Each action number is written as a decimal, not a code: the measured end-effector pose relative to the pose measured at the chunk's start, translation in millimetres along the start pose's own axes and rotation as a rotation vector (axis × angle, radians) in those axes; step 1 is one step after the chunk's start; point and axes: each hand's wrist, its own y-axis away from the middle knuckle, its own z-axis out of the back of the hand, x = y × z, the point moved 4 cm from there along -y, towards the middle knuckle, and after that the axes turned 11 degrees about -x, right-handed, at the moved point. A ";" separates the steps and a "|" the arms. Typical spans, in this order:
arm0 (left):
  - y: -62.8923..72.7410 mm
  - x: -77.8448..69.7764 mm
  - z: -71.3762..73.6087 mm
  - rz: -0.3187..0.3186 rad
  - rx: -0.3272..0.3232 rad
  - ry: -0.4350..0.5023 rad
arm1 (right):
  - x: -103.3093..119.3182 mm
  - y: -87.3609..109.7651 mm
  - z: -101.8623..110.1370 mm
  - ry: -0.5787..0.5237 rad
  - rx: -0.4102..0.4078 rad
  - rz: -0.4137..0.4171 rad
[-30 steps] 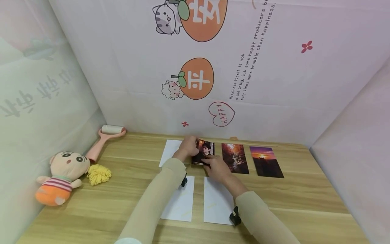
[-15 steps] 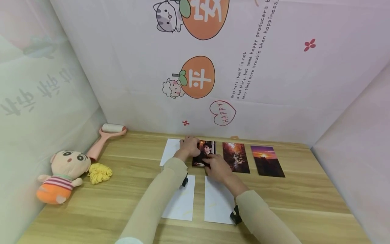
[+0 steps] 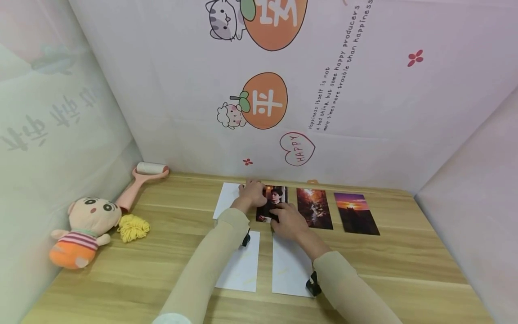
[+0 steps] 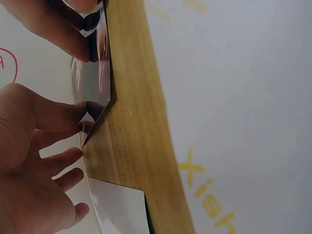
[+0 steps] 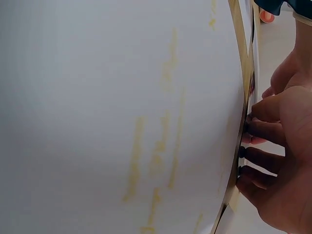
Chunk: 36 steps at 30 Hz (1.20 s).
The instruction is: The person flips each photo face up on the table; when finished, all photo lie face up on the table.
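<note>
A glossy photo card (image 3: 276, 196) with a portrait of a person in dark clothes lies at the back of the wooden table. My left hand (image 3: 252, 193) is at its left side; in the left wrist view, thumb and forefinger (image 4: 58, 117) touch the glossy surface near a corner, the other fingers spread loosely. From the front right, my right hand (image 3: 290, 220) rests its fingertips on the card's lower part. The right wrist view shows several of those fingers (image 5: 263, 158) reaching down to the card, almost edge-on there. A white card (image 3: 225, 200) lies partly under the left hand.
To the right lie a forest stream photo (image 3: 315, 209) and a sunset photo (image 3: 357, 213). Two white cards, a left one (image 3: 243, 270) and a right one (image 3: 289, 274), lie under the forearms. A plush doll (image 3: 87, 225), yellow yarn (image 3: 132, 227) and a pink roller (image 3: 137, 182) sit left.
The left hand's fingers have shifted slightly at the portrait card's left side, baring a bit more of its upper left. The right hand stays in place; the head view drifts slightly.
</note>
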 end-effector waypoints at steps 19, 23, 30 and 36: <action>1.6 -3.0 12.1 -0.035 -0.094 0.026 | 15.1 -6.5 3.9 0.138 -0.080 0.051; 3.3 12.0 28.0 -0.013 -0.081 0.040 | 24.7 -6.9 2.9 0.113 -0.095 0.069; 7.2 61.1 50.4 0.091 -0.056 0.017 | 46.4 -11.2 -9.5 0.049 -0.111 0.130; 10.3 99.3 50.0 0.164 -0.037 0.109 | 64.4 -18.4 -22.8 0.040 -0.086 0.162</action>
